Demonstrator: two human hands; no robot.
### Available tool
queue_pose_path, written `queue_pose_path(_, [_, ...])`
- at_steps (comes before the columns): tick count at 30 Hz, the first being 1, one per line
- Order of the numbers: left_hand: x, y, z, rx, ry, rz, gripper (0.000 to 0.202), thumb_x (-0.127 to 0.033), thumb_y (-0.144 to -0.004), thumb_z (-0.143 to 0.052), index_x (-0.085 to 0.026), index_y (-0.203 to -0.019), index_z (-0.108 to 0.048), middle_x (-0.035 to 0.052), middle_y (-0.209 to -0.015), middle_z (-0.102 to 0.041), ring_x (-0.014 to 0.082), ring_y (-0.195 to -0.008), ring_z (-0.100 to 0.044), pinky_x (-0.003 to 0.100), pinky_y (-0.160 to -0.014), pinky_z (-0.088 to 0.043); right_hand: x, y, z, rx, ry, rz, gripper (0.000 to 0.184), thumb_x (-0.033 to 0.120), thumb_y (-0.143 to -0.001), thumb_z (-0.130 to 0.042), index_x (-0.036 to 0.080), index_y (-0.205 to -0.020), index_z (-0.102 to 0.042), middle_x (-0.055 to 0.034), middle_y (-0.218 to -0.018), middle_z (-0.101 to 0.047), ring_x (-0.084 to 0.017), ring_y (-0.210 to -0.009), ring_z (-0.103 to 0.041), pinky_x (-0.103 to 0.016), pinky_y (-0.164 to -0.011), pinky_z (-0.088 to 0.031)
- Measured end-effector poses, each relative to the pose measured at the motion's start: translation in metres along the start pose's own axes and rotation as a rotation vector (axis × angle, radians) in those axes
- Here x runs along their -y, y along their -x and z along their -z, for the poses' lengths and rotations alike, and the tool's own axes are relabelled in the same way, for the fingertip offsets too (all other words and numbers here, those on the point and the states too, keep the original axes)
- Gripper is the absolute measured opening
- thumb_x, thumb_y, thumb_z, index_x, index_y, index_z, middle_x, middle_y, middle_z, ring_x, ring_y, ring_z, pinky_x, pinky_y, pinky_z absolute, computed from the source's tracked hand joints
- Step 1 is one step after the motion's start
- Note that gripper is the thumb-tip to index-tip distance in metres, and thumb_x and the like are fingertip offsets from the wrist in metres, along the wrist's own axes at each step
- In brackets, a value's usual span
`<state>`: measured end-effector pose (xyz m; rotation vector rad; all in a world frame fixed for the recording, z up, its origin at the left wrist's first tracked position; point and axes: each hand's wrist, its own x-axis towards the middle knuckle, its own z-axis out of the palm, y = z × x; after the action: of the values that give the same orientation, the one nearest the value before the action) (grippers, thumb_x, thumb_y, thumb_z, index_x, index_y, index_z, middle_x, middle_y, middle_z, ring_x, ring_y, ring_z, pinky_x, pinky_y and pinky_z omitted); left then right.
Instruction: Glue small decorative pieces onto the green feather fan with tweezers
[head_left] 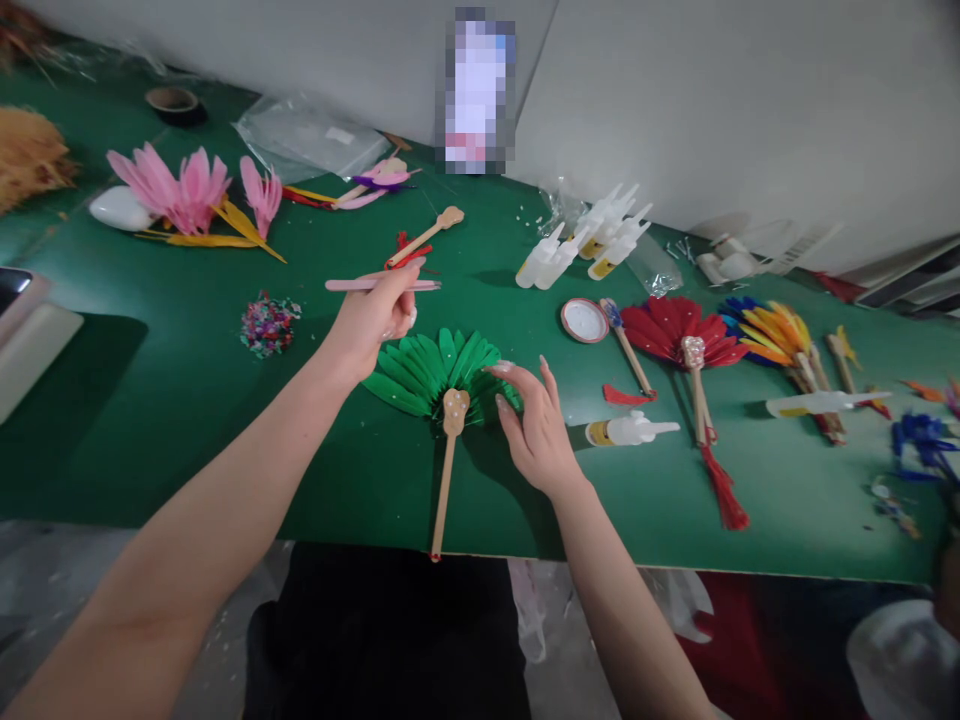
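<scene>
at the surface's [195, 450] near edge, the green feather fan [453, 396] lies handle [445, 490] toward the person, probably for easy reach, the left hand [375, 315] pinching pink tweezers [346, 285] clear of it, the right hand [535, 422], fingers loosely parted, at its edge, perhaps to steady it.

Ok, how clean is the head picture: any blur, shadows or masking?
Head view: green feather fan fairly sharp; blue feathers near the right edge blurred; a dark shadow on the green table beneath the right hand; the upright object at the back hidden by coarse pixelation.
</scene>
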<state>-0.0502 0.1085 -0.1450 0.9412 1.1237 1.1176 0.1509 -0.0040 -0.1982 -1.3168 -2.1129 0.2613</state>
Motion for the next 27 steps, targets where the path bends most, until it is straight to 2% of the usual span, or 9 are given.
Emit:
queue_pose_path(17, [0.001,0.001,0.001,0.016,0.004,-0.013,0.05,-0.024,-0.089,-0.051,-0.017,-0.04,-0.041,-0.0047,-0.027,-0.022,0.004,-0.029,-0.024,0.021,-0.036,-0.019,0.0,-0.001,0.0,-0.008,-0.02,-0.007,0.035,0.019,-0.097,-0.037,0.024,-0.131,-0.037,-0.0078,-0.124,-0.063,-0.021,-0.122,-0.057,-0.056,-0.118,-0.022])
queue_pose_path(22, [0.0,0.002,0.003,0.076,0.005,-0.019,0.051,-0.025,-0.089,-0.049,-0.017,-0.039,-0.04,-0.0045,-0.026,-0.021,0.0043,-0.029,-0.023,0.022,-0.037,-0.017,-0.004,0.001,-0.001,-0.112,-0.055,-0.025,0.034,0.016,-0.095,-0.043,0.022,-0.128,-0.039,-0.0095,-0.119,-0.063,-0.021,-0.114,-0.061,-0.059,-0.116,-0.024])
queue_pose_path(24, [-0.003,0.005,0.003,0.144,0.003,-0.002,0.052,-0.028,-0.089,-0.048,-0.017,-0.039,-0.042,-0.004,-0.027,-0.022,0.005,-0.03,-0.023,0.023,-0.038,-0.017,-0.004,0.002,0.0,-0.191,-0.086,-0.048,0.033,0.018,-0.093,-0.047,0.021,-0.126,-0.04,-0.0108,-0.116,-0.063,-0.022,-0.112,-0.061,-0.06,-0.114,-0.029])
queue_pose_path(27, [-0.008,0.015,0.001,0.276,-0.008,0.04,0.053,-0.033,-0.088,-0.05,-0.018,-0.037,-0.042,-0.0036,-0.028,-0.021,0.0058,-0.032,-0.023,0.024,-0.038,-0.018,0.002,-0.002,0.003,-0.304,-0.149,-0.101,0.03,0.023,-0.091,-0.053,0.02,-0.12,-0.046,-0.0111,-0.107,-0.065,-0.024,-0.105,-0.064,-0.053,-0.1,-0.048])
